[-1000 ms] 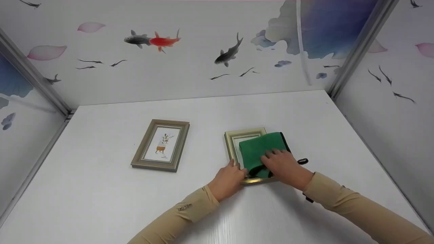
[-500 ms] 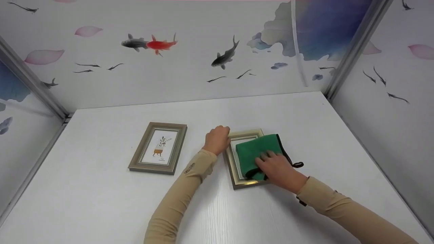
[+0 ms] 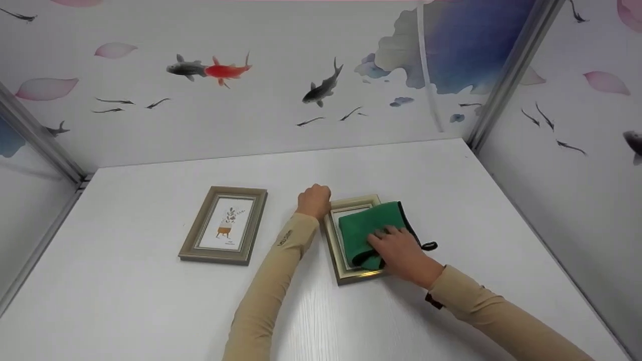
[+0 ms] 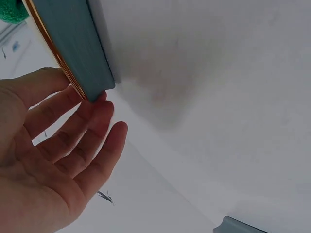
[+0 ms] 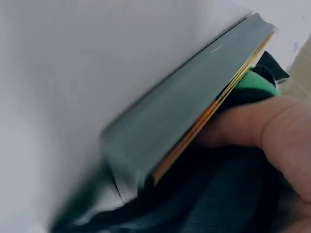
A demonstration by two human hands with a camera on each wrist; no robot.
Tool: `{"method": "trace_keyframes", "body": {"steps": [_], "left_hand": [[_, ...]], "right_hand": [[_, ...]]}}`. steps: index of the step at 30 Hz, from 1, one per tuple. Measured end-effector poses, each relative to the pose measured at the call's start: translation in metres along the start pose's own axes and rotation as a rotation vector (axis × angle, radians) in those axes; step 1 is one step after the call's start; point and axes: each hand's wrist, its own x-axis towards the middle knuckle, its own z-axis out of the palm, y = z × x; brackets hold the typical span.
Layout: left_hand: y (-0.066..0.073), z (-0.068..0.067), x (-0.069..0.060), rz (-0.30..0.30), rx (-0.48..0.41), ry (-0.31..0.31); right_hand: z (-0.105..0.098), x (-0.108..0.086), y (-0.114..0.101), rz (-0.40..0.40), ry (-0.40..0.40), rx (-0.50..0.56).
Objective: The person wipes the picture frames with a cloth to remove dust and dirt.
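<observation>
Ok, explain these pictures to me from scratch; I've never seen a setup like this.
There is no machine here: the left grip and the right grip are simply a person's bare hands, reaching in from tan sleeves. The wide picture comes from a camera worn on the head, looking forward and down. The two closer ones come from cameras on the wrists, one per hand, each facing that hand's work.

On the white table lie a grey-brown frame, showing a potted-plant drawing, and, to its right, a gold frame.

The left grip holds the gold frame's far left corner. The right grip holds a green cloth on that frame, covering much of its front.
</observation>
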Motion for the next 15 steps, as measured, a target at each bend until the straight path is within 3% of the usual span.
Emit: {"method": "trace_keyframes", "body": {"steps": [4, 9, 12, 15], "left_hand": [[-0.004, 0.000, 0.001, 0.041, 0.035, 0.001], [-0.003, -0.001, 0.002, 0.079, 0.095, 0.001], [-0.002, -0.002, 0.001, 0.090, 0.105, -0.022], [-0.002, -0.002, 0.002, 0.090, 0.110, -0.039]], "right_hand": [[-0.002, 0.014, -0.001, 0.031, -0.053, 0.212], [0.004, 0.024, -0.003, -0.111, -0.095, 0.423], [0.006, 0.020, 0.002, -0.206, -0.113, 0.497], [0.002, 0.012, 0.008, -0.263, -0.136, 0.483]]}}
